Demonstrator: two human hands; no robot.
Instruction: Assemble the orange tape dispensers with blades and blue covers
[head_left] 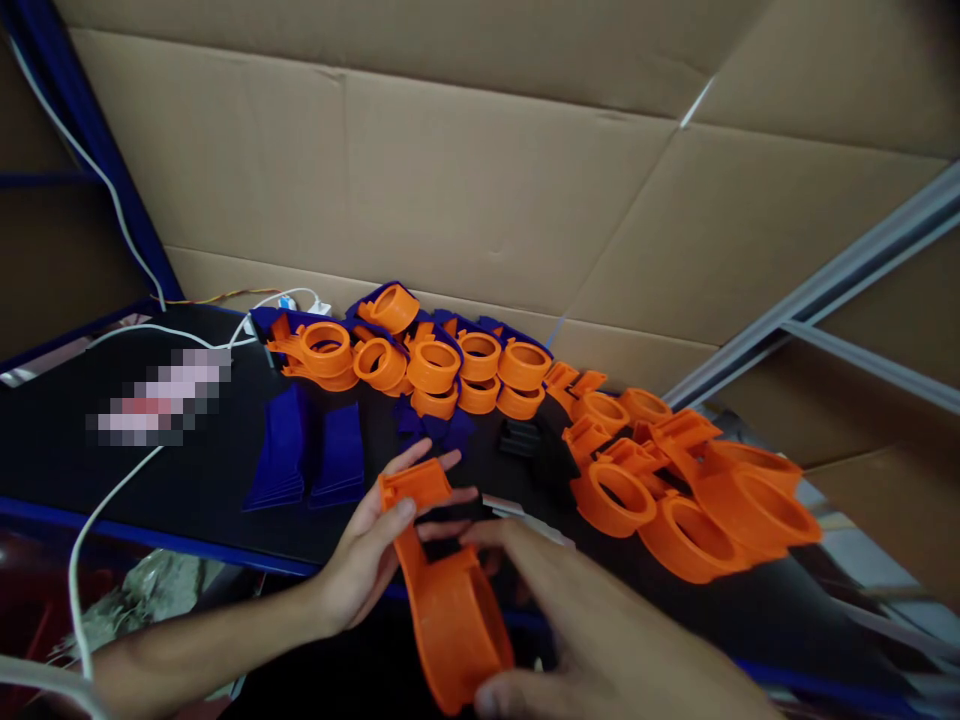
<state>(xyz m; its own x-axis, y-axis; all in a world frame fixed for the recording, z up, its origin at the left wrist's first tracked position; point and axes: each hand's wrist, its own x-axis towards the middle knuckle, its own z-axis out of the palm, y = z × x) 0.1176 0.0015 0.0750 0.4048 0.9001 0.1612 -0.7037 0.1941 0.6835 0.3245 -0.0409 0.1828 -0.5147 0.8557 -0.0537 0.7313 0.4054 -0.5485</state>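
My left hand [379, 545] grips the top end of an orange plastic ring part [450, 610], thumb on its front and fingers behind. My right hand [600, 640] is near the lens and blurred; its fingers curl round the ring end of the same part from the right and below. The part hangs just above the near edge of the black table [187, 480]. A pile of orange ring parts [675, 490] lies to the right, and a row of orange rings seated in blue pieces [427, 360] lies beyond my hands.
Two stacks of blue flat pieces [307, 455] lie left of my hands. A small black part [521, 437] sits mid-table. White cables [112, 500] run across the left side. Cardboard sheets [450, 170] wall the back; a metal rail [825, 290] slants at right.
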